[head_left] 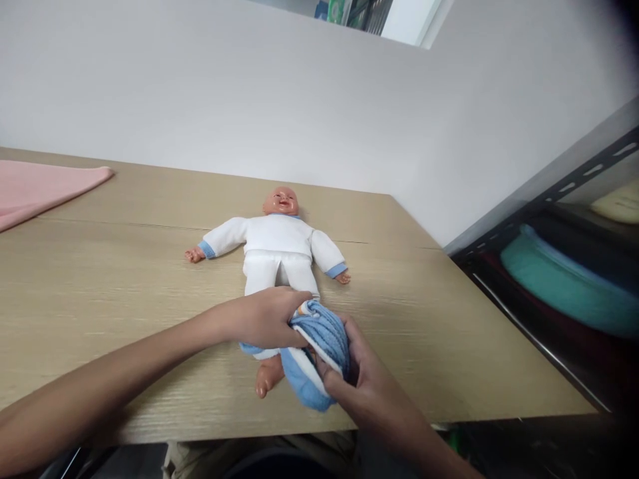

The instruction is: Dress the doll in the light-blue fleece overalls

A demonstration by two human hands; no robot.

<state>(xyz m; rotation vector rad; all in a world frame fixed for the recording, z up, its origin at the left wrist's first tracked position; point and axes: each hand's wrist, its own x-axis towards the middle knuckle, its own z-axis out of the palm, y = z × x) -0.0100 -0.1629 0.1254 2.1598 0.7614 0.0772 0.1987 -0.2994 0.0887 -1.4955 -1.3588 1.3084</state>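
A baby doll [279, 239] lies on its back on the table, dressed in a white top and white trousers with blue cuffs. Its arms are spread, and one bare foot [268, 376] points toward me. Over the doll's lower legs, a bunched blue baby garment [322, 339] with white edging is gripped by both hands. My left hand [272, 316] is closed on its left edge, fingertips partly hidden in the folds. From the right, my right hand [367, 379] pinches it, thumb at the opening. The doll's other foot is hidden behind the fabric and my hands.
A pink cloth [44, 189] lies at the left of the wooden table [150, 266]. Behind the table rises a white wall [200, 93]. To the right stands a dark metal shelf [564, 186] holding a teal basin [564, 283].
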